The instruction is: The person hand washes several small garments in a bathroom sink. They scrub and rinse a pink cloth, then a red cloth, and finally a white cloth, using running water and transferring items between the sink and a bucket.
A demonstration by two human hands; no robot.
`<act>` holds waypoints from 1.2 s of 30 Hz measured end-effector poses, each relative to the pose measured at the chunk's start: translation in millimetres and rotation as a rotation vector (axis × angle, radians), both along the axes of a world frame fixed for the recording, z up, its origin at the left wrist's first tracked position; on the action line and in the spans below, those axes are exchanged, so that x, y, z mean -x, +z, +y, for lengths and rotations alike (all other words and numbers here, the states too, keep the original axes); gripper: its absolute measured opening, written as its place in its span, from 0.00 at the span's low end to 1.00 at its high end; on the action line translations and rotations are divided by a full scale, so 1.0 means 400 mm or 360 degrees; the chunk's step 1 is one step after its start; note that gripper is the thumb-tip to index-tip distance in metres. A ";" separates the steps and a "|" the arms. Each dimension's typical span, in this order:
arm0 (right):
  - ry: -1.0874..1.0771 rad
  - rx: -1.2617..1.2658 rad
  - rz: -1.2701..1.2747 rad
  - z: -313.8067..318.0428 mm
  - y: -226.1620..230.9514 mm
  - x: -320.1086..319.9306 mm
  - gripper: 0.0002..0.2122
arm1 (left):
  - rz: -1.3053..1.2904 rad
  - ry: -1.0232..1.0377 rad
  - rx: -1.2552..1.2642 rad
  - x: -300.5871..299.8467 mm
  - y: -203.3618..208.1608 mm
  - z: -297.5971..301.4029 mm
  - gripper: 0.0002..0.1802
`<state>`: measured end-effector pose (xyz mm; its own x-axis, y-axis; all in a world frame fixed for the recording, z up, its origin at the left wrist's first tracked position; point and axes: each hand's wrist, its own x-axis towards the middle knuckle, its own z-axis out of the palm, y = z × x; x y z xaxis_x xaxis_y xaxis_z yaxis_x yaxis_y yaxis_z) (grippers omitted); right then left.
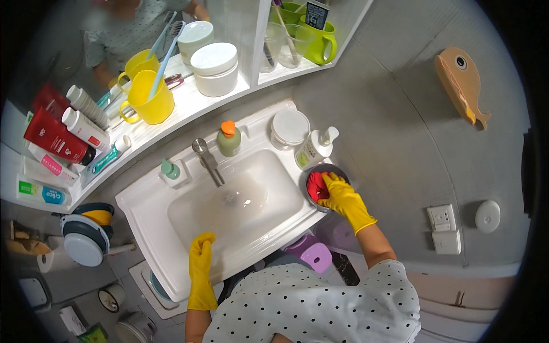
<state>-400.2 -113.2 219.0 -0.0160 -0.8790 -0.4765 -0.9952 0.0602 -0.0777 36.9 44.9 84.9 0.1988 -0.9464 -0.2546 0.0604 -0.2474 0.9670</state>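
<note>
Both my hands wear yellow rubber gloves. My right hand [343, 200] reaches into a small grey bowl [326, 209] on the right rim of the white washbasin [150, 224], its fingers closed on a red cloth [316, 186]. Over the basin's near left edge, my left hand [201, 254] is loosely curled, with nothing visible in it. Slightly cloudy water [243, 200] lies in the basin. A metal faucet [209, 162] points into it from the back rim.
Along the rim stand a green soap dispenser [170, 169], an orange-topped bottle [229, 140], a white-lidded tub [290, 129] and a white pump bottle [314, 150]. Above, a shelf [191, 108] carries a yellow mug [151, 100], tubes and jars. A purple stool [315, 255] stands below.
</note>
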 end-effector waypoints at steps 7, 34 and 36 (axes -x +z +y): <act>-0.0524 0.0385 -0.0213 0.007 0.070 0.037 0.25 | -0.0087 0.0081 -0.0055 0.043 0.091 0.011 0.13; -0.0106 -0.0034 -0.0400 -0.155 -0.311 -0.436 0.36 | -0.0170 -0.0123 -0.0308 -0.036 0.013 -0.176 0.15; 0.0034 -0.0103 -0.0187 -0.203 -0.332 -0.486 0.36 | -0.0050 -0.0054 -0.0358 -0.042 -0.012 -0.086 0.18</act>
<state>-205.9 -194.4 86.0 0.0615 -0.8459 -0.5298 -0.9805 0.0480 -0.1905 53.5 10.6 80.0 0.1788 -0.8729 -0.4540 0.0192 -0.4583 0.8886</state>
